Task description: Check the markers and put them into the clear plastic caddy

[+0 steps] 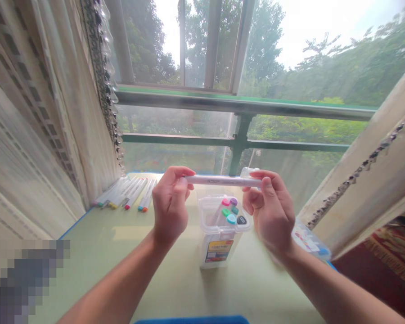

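Observation:
A white marker pen [222, 181] lies level between my two hands, above the far side of the table. My left hand [172, 200] pinches its left end, and my right hand [272, 209] grips the right end between thumb and fingers. Below it, a clear plastic box [219, 234] stands upright with its lid open. Several markers with pink, purple, green, teal, light blue and black cap ends [231, 219] are inside. A yellow and blue label is on the box's front. Small print shows on the held marker but is too blurred to read.
Several white markers [131, 193] with coloured ends lie in a row at the table's back left. A clear plastic case [310, 243] sits at the right edge, partly behind my right arm. Curtains [70, 90] hang on both sides of the window. A blue edge [192, 320] shows at the bottom.

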Demonstrator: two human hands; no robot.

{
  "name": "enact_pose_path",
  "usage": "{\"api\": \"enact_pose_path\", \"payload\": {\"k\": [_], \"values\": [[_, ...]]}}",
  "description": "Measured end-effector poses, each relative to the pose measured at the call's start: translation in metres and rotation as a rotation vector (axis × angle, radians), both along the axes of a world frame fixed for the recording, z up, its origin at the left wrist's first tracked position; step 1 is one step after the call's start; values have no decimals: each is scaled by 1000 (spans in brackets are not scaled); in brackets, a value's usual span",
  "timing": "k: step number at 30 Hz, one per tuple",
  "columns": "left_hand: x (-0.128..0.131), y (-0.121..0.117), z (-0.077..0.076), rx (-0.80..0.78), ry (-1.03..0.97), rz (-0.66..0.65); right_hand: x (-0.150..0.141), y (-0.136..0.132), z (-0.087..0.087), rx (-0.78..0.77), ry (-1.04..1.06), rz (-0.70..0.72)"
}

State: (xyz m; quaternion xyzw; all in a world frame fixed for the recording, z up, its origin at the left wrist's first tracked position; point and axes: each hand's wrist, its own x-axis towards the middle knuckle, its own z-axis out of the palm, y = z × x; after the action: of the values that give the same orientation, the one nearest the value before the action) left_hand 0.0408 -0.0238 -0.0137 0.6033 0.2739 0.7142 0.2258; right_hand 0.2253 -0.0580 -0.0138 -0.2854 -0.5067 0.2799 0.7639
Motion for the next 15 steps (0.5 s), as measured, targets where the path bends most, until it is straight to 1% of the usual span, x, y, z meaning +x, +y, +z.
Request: {"api": "enact_pose_path", "payload": {"k": [4, 9, 15], "values": [[1, 2, 0, -2, 34, 51, -2, -2, -1, 13, -28, -29], [3, 2, 2, 29, 54, 42, -2, -1, 0, 28, -71, -48], [2, 2, 1, 19, 55, 43, -2, -1, 2, 21, -118, -84]]}}
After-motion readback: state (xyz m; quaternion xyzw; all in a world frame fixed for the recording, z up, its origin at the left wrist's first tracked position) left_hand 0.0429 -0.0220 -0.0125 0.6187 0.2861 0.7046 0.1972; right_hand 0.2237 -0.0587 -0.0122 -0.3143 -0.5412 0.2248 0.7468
